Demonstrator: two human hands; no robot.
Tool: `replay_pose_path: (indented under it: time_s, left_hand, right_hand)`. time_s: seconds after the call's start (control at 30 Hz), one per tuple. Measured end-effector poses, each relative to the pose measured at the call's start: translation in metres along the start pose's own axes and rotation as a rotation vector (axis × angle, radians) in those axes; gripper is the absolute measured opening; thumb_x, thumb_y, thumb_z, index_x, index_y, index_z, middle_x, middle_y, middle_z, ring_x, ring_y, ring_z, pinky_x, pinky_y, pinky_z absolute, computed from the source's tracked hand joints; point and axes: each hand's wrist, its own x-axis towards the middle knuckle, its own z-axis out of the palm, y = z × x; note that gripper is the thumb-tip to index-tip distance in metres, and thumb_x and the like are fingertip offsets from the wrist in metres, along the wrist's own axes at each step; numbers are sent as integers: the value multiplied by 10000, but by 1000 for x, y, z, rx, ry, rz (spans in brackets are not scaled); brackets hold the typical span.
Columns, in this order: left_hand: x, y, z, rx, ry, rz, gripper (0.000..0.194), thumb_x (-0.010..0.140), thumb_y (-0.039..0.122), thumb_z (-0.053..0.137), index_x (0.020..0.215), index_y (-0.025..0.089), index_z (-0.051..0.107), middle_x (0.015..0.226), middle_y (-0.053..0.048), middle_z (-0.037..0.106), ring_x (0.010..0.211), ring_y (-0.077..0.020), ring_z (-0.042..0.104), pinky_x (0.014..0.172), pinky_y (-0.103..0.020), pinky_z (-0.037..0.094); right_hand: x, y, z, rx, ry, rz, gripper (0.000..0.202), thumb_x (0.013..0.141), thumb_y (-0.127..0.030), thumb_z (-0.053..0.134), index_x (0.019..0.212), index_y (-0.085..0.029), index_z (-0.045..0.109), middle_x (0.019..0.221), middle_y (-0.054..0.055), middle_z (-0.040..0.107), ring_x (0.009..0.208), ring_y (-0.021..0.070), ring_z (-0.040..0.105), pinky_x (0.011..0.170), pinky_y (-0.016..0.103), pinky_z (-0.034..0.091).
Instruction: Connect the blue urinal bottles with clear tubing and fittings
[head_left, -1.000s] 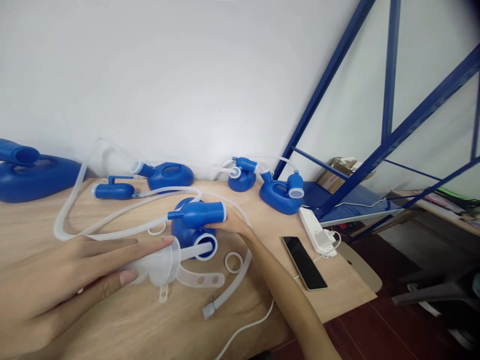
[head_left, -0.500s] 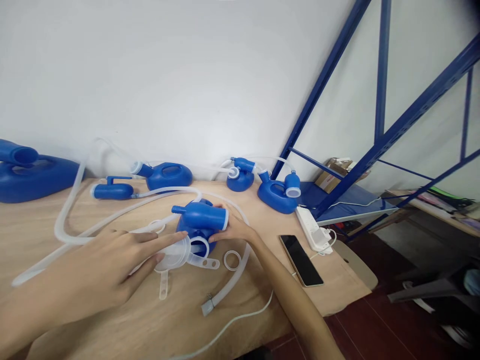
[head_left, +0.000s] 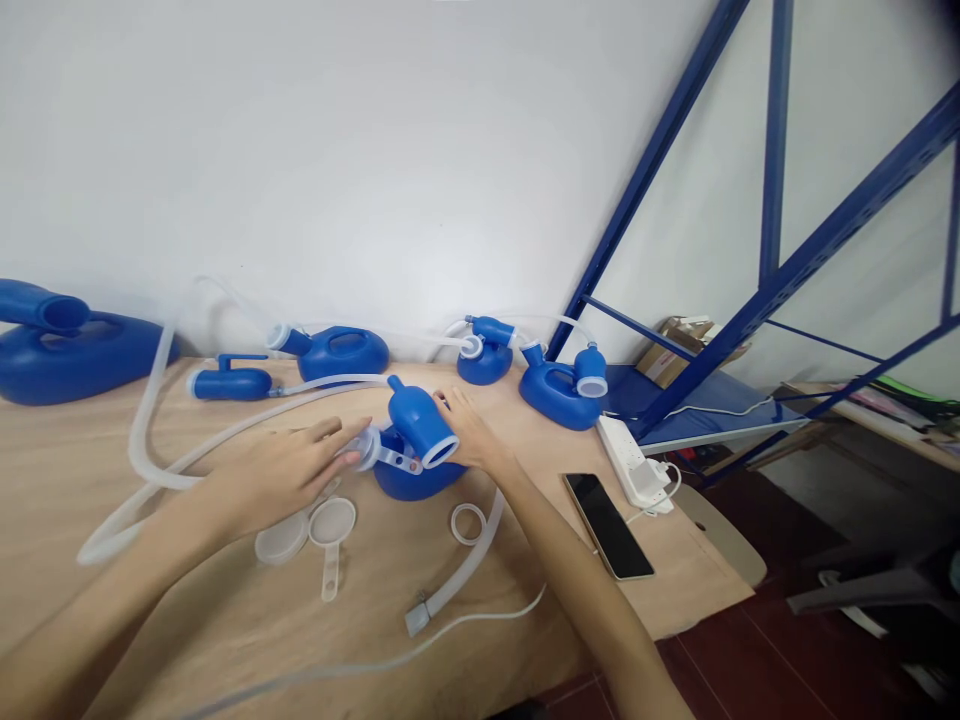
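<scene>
Between my hands stands a blue plastic urinal bottle. A blue cup-like piece with a narrow nozzle and a white rim lies tilted over its top. Fingers of my left hand are closed on a translucent cap at the bottle's mouth, and the cap's holed strap points right. My right hand grips the bottle from the right side, its fingers partly hidden behind the blue piece. Below my left hand lie a strapped cap and a round translucent disc.
More blue urinal bottles stand along the wall, with clear hoses looping leftwards. A white ring and a hose end lie in front. To the right are a phone, a power strip and a blue metal rack.
My left hand has moved up and right, with the translucent cap now at the bottle's mouth. The bottle and its blue cup-like piece have turned, so the nozzle points up and back.
</scene>
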Motion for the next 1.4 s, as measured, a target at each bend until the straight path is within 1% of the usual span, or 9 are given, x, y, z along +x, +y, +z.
replay_pose_path:
  time_s: [0.07,0.17,0.23,0.37,0.77,1.0,1.13,1.3,1.4]
  left_hand:
    - [9,2,11,53,-12,32,664,1031,666,349,1532,271,536,1370,-118,666,1048,-273,718,817,-347,547]
    - [18,10,27,175,57,66,787,1011,729,277,1484,173,572,1456,-174,615,1177,-329,686,829,-381,562]
    - [21,16,38,269,82,33,797,1013,720,277,1438,132,607,1355,-192,679,1086,-338,721,742,-377,557]
    - [21,27,56,375,97,-78,709,1014,672,408,1463,156,595,1216,-172,737,785,-296,748,562,-343,471]
    - [17,53,77,419,119,-270,620,1056,530,408,1449,88,596,1245,-184,733,744,-291,745,520,-355,472]
    - [26,52,72,364,104,-257,581,1055,485,377,1422,103,617,1153,-203,744,696,-292,734,515,-346,443]
    - [30,47,64,310,88,-223,545,1025,499,430,1362,126,642,1087,-200,747,721,-301,736,521,-335,441]
    - [31,37,64,246,178,-92,465,1037,417,391,1269,111,654,1157,-212,746,910,-328,753,700,-395,570]
    - [31,31,72,135,245,-58,479,1033,427,399,1312,102,614,1211,-212,733,1028,-341,741,823,-432,595]
  right_hand:
    - [-3,4,-1,86,25,1,889,726,-622,850,1431,-174,547,1342,202,657,1233,387,625,1070,558,490]
    - [-7,8,-8,212,36,-33,955,657,-630,892,1439,-204,548,1406,176,660,1276,380,638,1085,521,501]
    - [-8,10,-14,267,-1,-63,924,649,-581,906,1421,-198,571,1414,168,661,1278,376,644,1073,502,513]
    - [-9,12,-22,308,-63,-19,551,764,-372,828,1267,-206,679,1270,117,738,1208,342,681,1028,456,528]
    - [-13,7,-12,289,7,59,185,808,-293,763,944,-182,704,956,85,742,927,268,686,840,362,531]
    - [-15,3,-11,245,-11,110,293,864,-302,723,1138,-199,719,1149,120,755,1101,316,695,965,415,530]
    - [-13,-2,-20,237,-40,138,437,798,-333,810,1205,-203,714,1206,121,758,1138,336,698,968,423,540]
    - [1,10,-41,373,-229,-3,596,798,-357,820,1360,-226,673,1390,94,699,1265,342,658,1034,443,532]
    - [8,22,-41,333,-303,-73,602,757,-308,841,1329,-198,689,1385,114,684,1276,356,628,1106,508,484]
